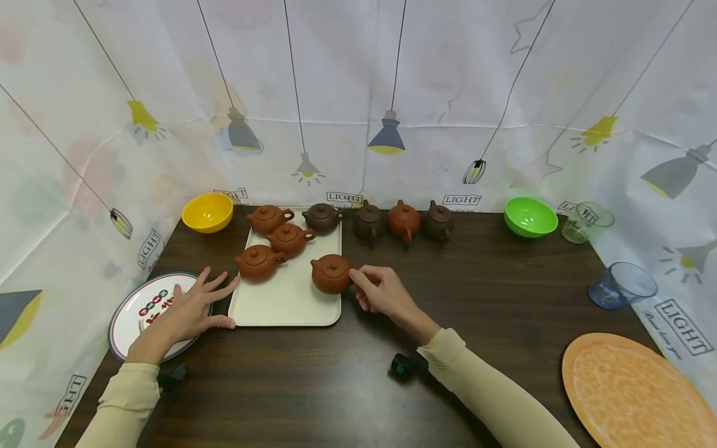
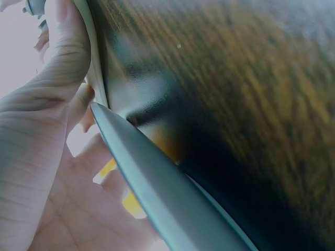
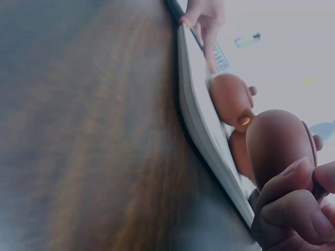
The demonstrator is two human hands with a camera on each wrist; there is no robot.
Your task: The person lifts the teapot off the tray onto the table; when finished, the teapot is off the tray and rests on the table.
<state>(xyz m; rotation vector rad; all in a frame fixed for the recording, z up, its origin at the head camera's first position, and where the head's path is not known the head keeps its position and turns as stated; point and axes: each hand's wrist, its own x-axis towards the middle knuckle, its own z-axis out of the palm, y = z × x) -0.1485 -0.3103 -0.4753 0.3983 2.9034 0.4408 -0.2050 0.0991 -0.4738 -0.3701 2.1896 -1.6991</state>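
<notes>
Red-brown clay makes up the little teapot [image 1: 331, 274] that sits at the right edge of the cream tray [image 1: 291, 305]. The right hand [image 1: 381, 290] is just beside it. Its thumb and fingers [image 3: 285, 180] are curled on the pot's right side, where the handle is, and they pinch it there. The pot rests on the tray, with its lid on top.

The left hand [image 1: 187, 311] lies flat with its fingers spread out wide. It holds nothing. The fingertips touch the left edge of the tray, and the palm rests on a white plate with a dark rim [image 1: 126, 311]. In the left wrist view the thumb [image 2: 70, 47] presses along the tray's edge.

Four more pots stand on the tray: one near the left side [image 1: 259, 262], one in the middle [image 1: 289, 238], one at the back left [image 1: 269, 218] and a darker one at the back right [image 1: 322, 217].

Behind the tray, on the dark wooden table [image 1: 493, 298], three pots stand in a row: a dark one [image 1: 368, 222], a red-brown one [image 1: 404, 219] and another dark one [image 1: 437, 221].

A yellow bowl [image 1: 207, 211] sits at the back left. A green bowl [image 1: 529, 216] sits at the back right, with a clear glass [image 1: 585, 221] next to it. A blue glass [image 1: 622, 285] stands nearer on the right, and an orange plate [image 1: 638, 392] lies at the front right.
</notes>
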